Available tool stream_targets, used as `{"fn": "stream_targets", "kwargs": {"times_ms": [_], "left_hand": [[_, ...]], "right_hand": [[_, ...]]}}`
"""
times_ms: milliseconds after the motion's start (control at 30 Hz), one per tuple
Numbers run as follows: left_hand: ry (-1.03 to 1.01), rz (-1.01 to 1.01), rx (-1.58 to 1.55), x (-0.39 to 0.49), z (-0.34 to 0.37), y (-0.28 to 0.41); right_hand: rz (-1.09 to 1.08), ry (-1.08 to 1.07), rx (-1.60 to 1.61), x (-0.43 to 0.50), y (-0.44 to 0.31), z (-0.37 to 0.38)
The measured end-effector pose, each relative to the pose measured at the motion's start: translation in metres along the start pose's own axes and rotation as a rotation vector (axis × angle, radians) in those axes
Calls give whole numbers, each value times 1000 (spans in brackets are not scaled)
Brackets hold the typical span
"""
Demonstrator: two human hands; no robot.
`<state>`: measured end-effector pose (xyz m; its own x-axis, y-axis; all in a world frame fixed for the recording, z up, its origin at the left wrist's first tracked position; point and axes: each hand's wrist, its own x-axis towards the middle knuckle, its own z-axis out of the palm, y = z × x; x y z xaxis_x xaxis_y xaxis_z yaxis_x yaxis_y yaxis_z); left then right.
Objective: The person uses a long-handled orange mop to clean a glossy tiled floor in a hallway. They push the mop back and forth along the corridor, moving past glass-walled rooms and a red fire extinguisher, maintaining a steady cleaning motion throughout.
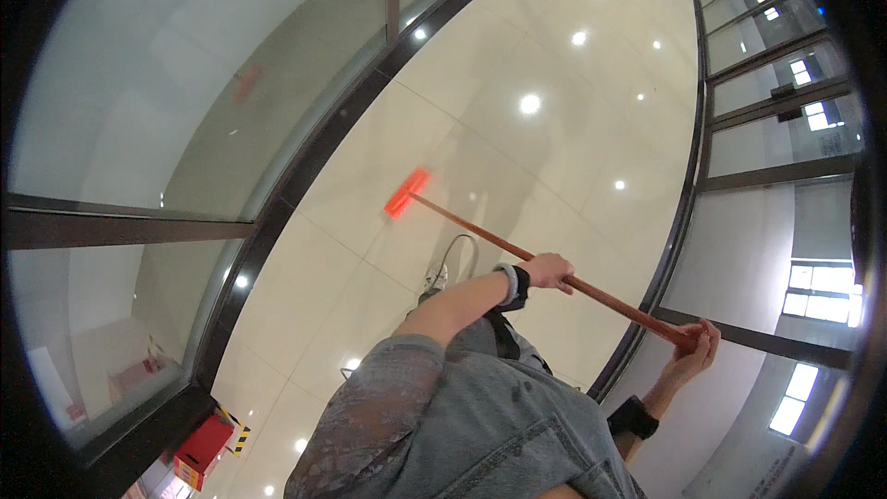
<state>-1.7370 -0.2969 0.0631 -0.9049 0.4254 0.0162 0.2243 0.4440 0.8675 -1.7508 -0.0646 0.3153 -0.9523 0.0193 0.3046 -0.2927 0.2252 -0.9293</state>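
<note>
My left hand (549, 272) grips the middle of a brown broom handle (485, 234), its wrist circled by dark and grey bands. At the handle's top end, to the right, my right hand (698, 345) is closed around it. The handle slants away to the left and ends in a bright orange-red broom head (407, 193), slightly blurred, on or just over the glossy beige tiled floor (332, 291). Whether its bristles touch the tiles I cannot tell. One of my shoes (436, 276) shows below the handle.
Glass partitions with dark frames (132, 230) run along the left, above a black skirting (305, 166). More framed glass (776, 173) lines the right, close to my right hand. A red box (204, 445) stands at lower left beside a yellow-and-black striped object (242, 440).
</note>
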Motion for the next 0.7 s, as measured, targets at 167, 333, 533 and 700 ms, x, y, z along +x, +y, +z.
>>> {"fn": "stream_targets", "kwargs": {"times_ms": [167,333,533,700], "left_hand": [[177,-54,34,-39,-34,-43],[257,-171,32,-76,-55,-79],[289,-351,96,-128,-67,-107],[312,-471,227,-143,-54,-109]], "right_hand": [[-4,-134,183,6,14,62],[245,-406,614,-4,19,117],[353,-526,630,-40,29,146],[552,-473,707,-62,53,138]]}}
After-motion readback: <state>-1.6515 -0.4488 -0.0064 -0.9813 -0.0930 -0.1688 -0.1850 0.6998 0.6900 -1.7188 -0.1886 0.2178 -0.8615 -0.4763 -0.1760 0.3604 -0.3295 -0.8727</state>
